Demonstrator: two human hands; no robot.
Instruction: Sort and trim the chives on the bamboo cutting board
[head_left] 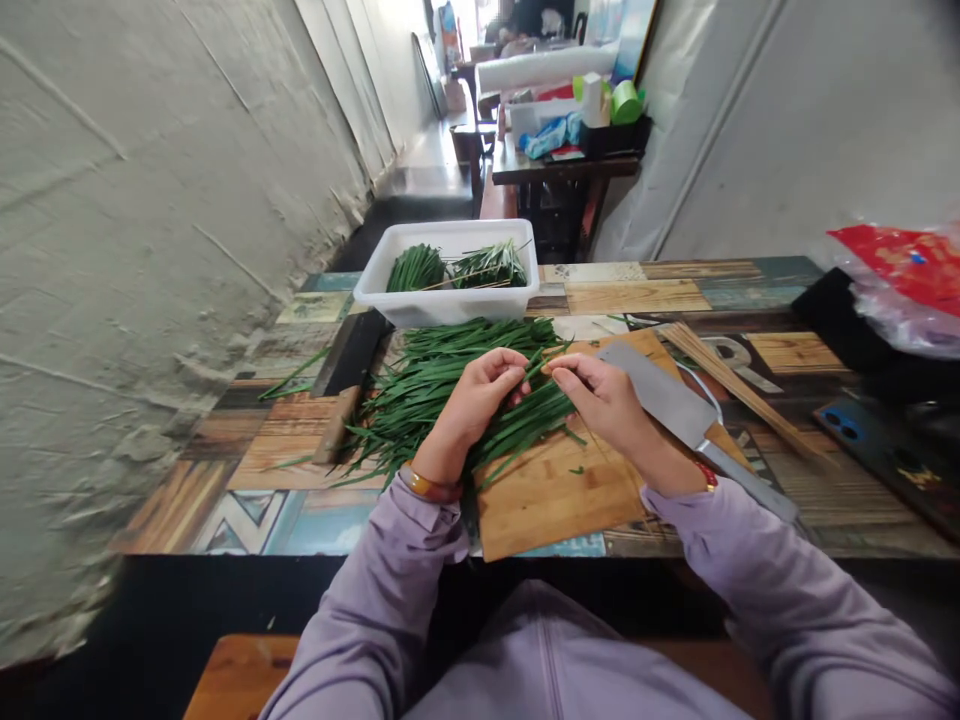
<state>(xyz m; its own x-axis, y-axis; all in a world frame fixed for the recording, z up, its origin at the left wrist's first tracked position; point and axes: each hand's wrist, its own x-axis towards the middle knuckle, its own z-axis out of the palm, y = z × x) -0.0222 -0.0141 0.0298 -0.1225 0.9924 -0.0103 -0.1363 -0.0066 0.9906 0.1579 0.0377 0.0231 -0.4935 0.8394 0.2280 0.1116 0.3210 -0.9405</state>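
A pile of long green chive leaves lies across the left part of a wooden cutting board and the table. My left hand rests on the pile with its fingers curled round a few leaves. My right hand pinches the end of a leaf between thumb and fingers, close to the left hand. A cleaver lies flat on the board just right of my right hand, blade pointing away.
A white plastic tub with bundled chives and thin sticks stands behind the pile. Bamboo skewers lie right of the cleaver. A red plastic bag and dark items sit at the far right. A rough wall runs along the left.
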